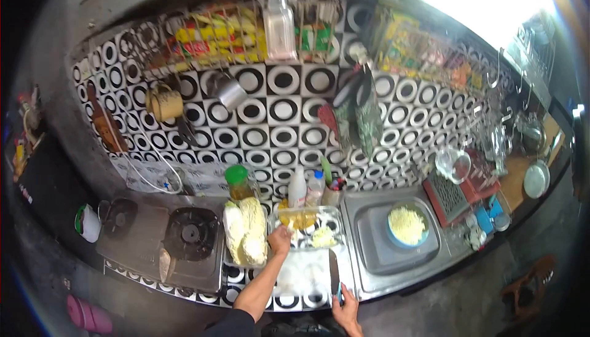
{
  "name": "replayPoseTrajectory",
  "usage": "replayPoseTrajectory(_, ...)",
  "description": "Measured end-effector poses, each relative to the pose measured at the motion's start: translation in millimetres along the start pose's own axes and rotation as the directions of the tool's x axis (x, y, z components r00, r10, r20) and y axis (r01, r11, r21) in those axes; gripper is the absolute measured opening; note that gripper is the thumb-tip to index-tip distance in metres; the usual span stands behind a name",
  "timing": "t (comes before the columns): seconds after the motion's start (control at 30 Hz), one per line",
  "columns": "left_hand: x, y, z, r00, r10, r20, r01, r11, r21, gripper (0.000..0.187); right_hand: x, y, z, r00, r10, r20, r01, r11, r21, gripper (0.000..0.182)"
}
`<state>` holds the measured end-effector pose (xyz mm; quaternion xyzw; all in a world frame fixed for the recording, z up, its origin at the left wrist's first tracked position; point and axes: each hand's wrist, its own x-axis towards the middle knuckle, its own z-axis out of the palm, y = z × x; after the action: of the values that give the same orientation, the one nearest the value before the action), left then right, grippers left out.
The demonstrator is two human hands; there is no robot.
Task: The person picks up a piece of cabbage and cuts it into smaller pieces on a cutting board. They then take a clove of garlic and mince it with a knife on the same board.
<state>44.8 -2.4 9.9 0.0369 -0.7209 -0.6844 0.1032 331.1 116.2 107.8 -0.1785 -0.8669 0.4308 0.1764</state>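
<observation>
tile counter (287, 301) below circle-patterned wall (283, 106), right hand (346, 307) snug round knife (334, 269), left hand (281, 240) at tray (311, 248), its hold unclear

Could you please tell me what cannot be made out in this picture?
- Head view: whether the left hand grips anything over the clear tray; the hand itself hides its fingertips.
- Head view: much of the handle of the knife, covered by the right hand.
- Head view: the print on the yellow packets, too small and blurred.

Stove (144, 234) left, sink (370, 256) right, tray (337, 229) between.
</observation>
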Motion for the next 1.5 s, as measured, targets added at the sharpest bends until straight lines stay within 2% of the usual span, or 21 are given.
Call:
replayPoseTrajectory(0.07, -9.1, 37.0, -6.9, 0.996, -0.055, 0.064, 0.042, 0.982, 0.186, 0.028, -7.4, -5.6, -0.2, 0.997, 0.07, 0.015, -0.07, 0.997, -0.043, 0.047)
replayPoseTrajectory(0.1, -6.0, 13.4, 0.0, 0.999, -0.039, 0.018, 0.038, 0.999, 0.031, 0.024, -12.3, -0.3, 2.7, 0.999, 0.041, -0.004, -0.041, 0.998, -0.039, 0.048)
replayPoseTrajectory(0.13, -10.2, 29.6, -6.4, 0.997, -0.039, 0.066, 0.027, 0.985, 0.173, 0.025, -14.8, -4.5, 1.5, 0.998, 0.064, 0.013, -0.063, 0.997, -0.032, 0.048)
replayPoseTrajectory(0.2, -12.1, 22.4, -4.9, 0.998, -0.008, 0.059, -0.007, 0.972, 0.236, 0.025, -19.9, -6.9, 1.4, 0.998, 0.066, 0.012, -0.066, 0.998, -0.011, 0.046)
replayPoseTrajectory(0.27, -14.9, 20.7, -4.5, 0.996, -0.026, 0.081, 0.007, 0.975, 0.222, 0.023, -22.7, -0.3, 6.8, 0.996, -0.049, -0.079, 0.049, 0.999, 0.007, 0.046)
replayPoseTrajectory(0.3, -18.1, 16.5, -7.2, 0.995, -0.047, 0.086, 0.027, 0.975, 0.222, 0.023, -23.3, -6.0, 3.1, 0.999, 0.004, -0.052, -0.005, 1.0, -0.004, 0.047)
replayPoseTrajectory(0.37, -23.8, 8.8, -15.2, 0.979, 0.162, 0.12, -0.198, 0.884, 0.423, 0.021, -21.7, -13.6, -1.8, 0.999, 0.03, -0.04, -0.03, 1.0, -0.004, 0.047)
replayPoseTrajectory(0.47, -27.1, 11.5, -13.3, 0.99, 0.138, 0.042, -0.143, 0.908, 0.394, 0.019, -14.9, -7.4, -3.0, 0.998, 0.047, -0.03, -0.047, 0.999, 0.011, 0.047)
replayPoseTrajectory(0.53, -26.8, 16.4, -10.2, 0.984, 0.176, 0.027, -0.174, 0.912, 0.372, 0.018, -8.9, -4.8, -5.6, 0.999, 0.046, -0.008, -0.046, 0.999, -0.029, 0.047)
replayPoseTrajectory(0.63, -17.8, 21.9, -4.9, 0.99, 0.142, 0.011, -0.136, 0.921, 0.365, 0.015, 3.0, 1.6, -8.2, 0.996, 0.073, 0.042, -0.072, 0.997, -0.025, 0.048)
replayPoseTrajectory(0.7, -16.2, 27.2, -5.9, 0.984, 0.138, 0.111, -0.171, 0.901, 0.398, 0.013, 12.0, 7.0, -9.5, 0.995, 0.072, 0.073, -0.069, 0.997, -0.04, 0.048)
replayPoseTrajectory(0.8, -21.4, 38.3, -4.8, 0.99, 0.129, 0.06, -0.142, 0.916, 0.375, 0.014, 25.8, 18.7, -6.4, 0.996, 0.064, 0.058, -0.064, 0.998, 0.003, 0.048)
replayPoseTrajectory(0.9, -31.4, 39.7, -1.8, 0.985, 0.163, 0.052, -0.171, 0.93, 0.327, 0.016, 38.4, 13.8, -12.5, 0.985, 0.116, 0.128, -0.114, 0.993, -0.021, 0.047)
replayPoseTrajectory(0.93, -37.5, 40.7, -1.0, 0.986, 0.155, 0.053, -0.164, 0.927, 0.337, 0.016, 41.2, 15.9, -13.0, 0.983, 0.124, 0.137, -0.123, 0.992, -0.018, 0.047)
replayPoseTrajectory(1.0, -55.2, 45.4, -0.6, 0.994, -0.006, 0.112, -0.027, 0.957, 0.29, 0.018, 44.8, 20.0, -13.9, 0.973, 0.142, 0.179, -0.136, 0.99, -0.049, 0.046)
replayPoseTrajectory(1.03, -66.6, 54.7, -1.6, 0.98, -0.102, 0.173, 0.037, 0.938, 0.345, 0.019, 46.8, 19.2, -15.5, 0.973, 0.144, 0.182, -0.14, 0.99, -0.037, 0.046)
replayPoseTrajectory(1.07, -78.6, 47.1, -1.9, 0.977, -0.115, 0.179, 0.045, 0.934, 0.355, 0.019, 48.1, 21.6, -15.8, 0.969, 0.16, 0.187, -0.156, 0.987, -0.037, 0.046)
replayPoseTrajectory(1.17, -116.8, 27.4, -7.9, 0.915, -0.217, 0.339, 0.124, 0.953, 0.276, 0.023, 45.2, 34.1, -14.2, 0.971, 0.151, 0.187, -0.146, 0.988, -0.042, 0.047)
replayPoseTrajectory(1.27, -131.5, 33.3, -16.3, 0.835, -0.344, 0.429, 0.193, 0.914, 0.358, 0.024, 42.1, 39.3, -13.0, 0.963, 0.136, 0.232, -0.123, 0.99, -0.07, 0.046)
replayPoseTrajectory(1.47, -130.1, 26.3, -35.7, 0.822, -0.372, 0.431, 0.192, 0.894, 0.406, 0.03, 32.4, 47.4, -6.4, 0.923, 0.144, 0.356, -0.103, 0.986, -0.132, 0.048)
replayPoseTrajectory(1.5, -128.2, 23.5, -40.5, 0.843, -0.298, 0.448, 0.091, 0.9, 0.427, 0.032, 31.3, 48.5, -5.0, 0.916, 0.147, 0.373, -0.103, 0.986, -0.133, 0.048)
